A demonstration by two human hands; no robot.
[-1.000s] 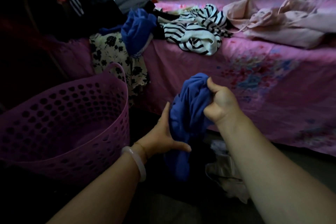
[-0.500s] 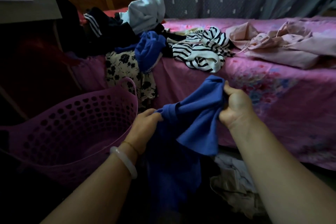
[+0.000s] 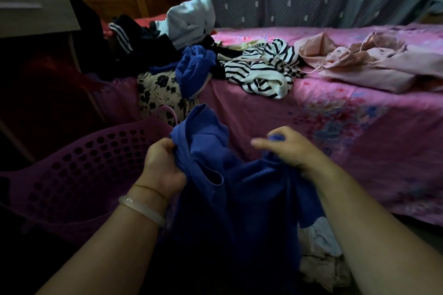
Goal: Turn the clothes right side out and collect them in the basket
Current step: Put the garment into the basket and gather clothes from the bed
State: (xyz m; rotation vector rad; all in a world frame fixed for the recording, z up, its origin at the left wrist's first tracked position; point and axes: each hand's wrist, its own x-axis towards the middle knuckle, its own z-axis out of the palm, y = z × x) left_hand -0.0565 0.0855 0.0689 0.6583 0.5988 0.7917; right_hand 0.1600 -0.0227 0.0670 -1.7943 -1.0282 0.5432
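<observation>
A blue garment hangs between both hands in front of the bed. My left hand grips its left edge in a fist, right beside the purple perforated basket. My right hand pinches a bunched part of the same cloth, one finger stretched out. The garment's lower part drops into shadow between my forearms. On the bed lie a second blue garment, a black-and-white striped top and a pale pink garment.
The pink floral bed fills the right. A pile of dark, white and floral clothes sits at its left end. Pale cloth lies on the floor below my right arm. A desk drawer is at upper left.
The blue garment has been spread wider and lowered between my hands. My left hand rose and closed on its left edge; my right hand shifted its grip to a bunched part.
</observation>
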